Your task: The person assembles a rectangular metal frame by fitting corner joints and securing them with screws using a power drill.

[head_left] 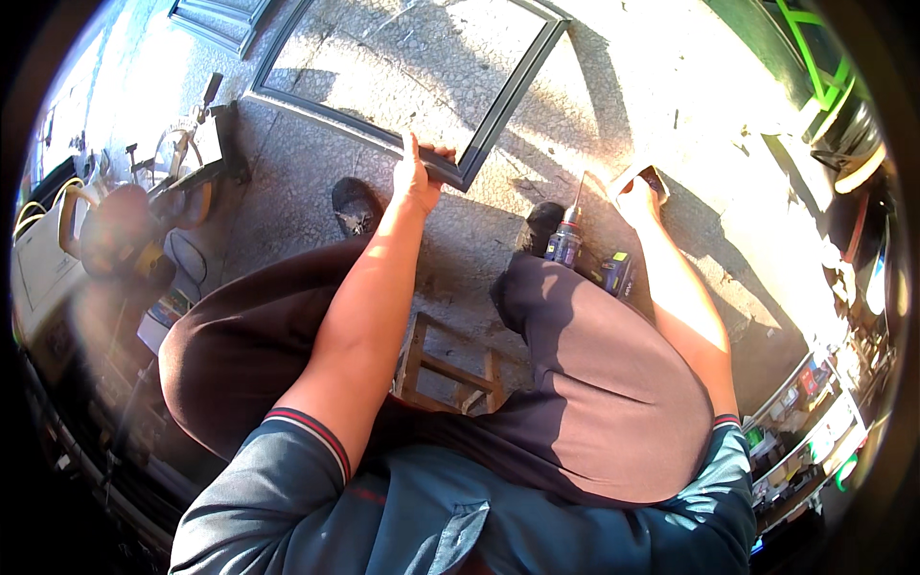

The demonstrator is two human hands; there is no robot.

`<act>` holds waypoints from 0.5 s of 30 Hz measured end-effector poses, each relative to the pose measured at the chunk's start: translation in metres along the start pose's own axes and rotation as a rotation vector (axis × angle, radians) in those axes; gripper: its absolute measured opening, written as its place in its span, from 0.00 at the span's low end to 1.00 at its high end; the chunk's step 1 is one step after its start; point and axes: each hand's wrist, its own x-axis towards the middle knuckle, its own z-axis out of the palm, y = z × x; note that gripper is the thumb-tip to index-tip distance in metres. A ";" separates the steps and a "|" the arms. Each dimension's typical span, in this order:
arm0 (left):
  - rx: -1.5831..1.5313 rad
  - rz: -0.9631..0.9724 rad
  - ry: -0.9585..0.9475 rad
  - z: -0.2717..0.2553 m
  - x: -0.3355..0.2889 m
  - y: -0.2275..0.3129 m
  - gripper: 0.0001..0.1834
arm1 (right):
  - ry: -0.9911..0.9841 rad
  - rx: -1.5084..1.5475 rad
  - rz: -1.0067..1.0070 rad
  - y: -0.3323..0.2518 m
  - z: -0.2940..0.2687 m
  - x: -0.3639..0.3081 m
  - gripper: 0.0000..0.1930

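Over on the floor's left side, a pale box, dim toward the dark rim, and beside it a saw, hazed by glare, so its workings are hard to read. A cable loops down nearby. Farther off, a second frame, cut off by the view.

Now the left hand: it's curled round the near bar of the dark frame, close to that frame's near right corner, thumb up on top, fingertips coming over the inner side. The frame's far end runs out of view; whether this near corner touches the floor, I can't tell.

Left shoe beside it; between the legs a wooden stool, partly covered by the trousers. Then the drill, bit pointing away, and a dark block just beside, partly behind the knee; whether they join is unclear.

On to the right hand, at a small container, brown inside: fingers washed out by sun, so how far they're spread, or what they grip, I can't tell; nor the contents.

Far right, a bright green stand, cut off, and nearer, a rack crammed with small packs, too small to sort. Hard sunlight and shadow stripe the speckled floor.
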 end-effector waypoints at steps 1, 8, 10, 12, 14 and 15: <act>0.083 -0.005 0.039 -0.011 0.006 0.006 0.25 | -0.013 0.025 -0.042 -0.010 0.006 0.002 0.18; 0.470 -0.070 0.248 -0.021 -0.007 0.008 0.26 | 0.021 0.145 -0.133 -0.013 0.027 0.002 0.15; 0.592 -0.097 0.207 -0.027 -0.003 0.006 0.25 | 0.048 0.139 -0.126 -0.011 0.030 0.008 0.15; 0.754 -0.109 0.162 -0.024 -0.005 0.002 0.20 | 0.085 0.091 -0.077 0.000 0.033 0.015 0.14; 0.924 -0.131 0.114 -0.014 -0.014 -0.003 0.17 | 0.094 0.070 -0.063 0.011 0.031 0.018 0.16; 0.892 -0.107 0.105 -0.012 -0.021 -0.005 0.16 | 0.088 0.060 -0.068 0.005 0.031 0.016 0.17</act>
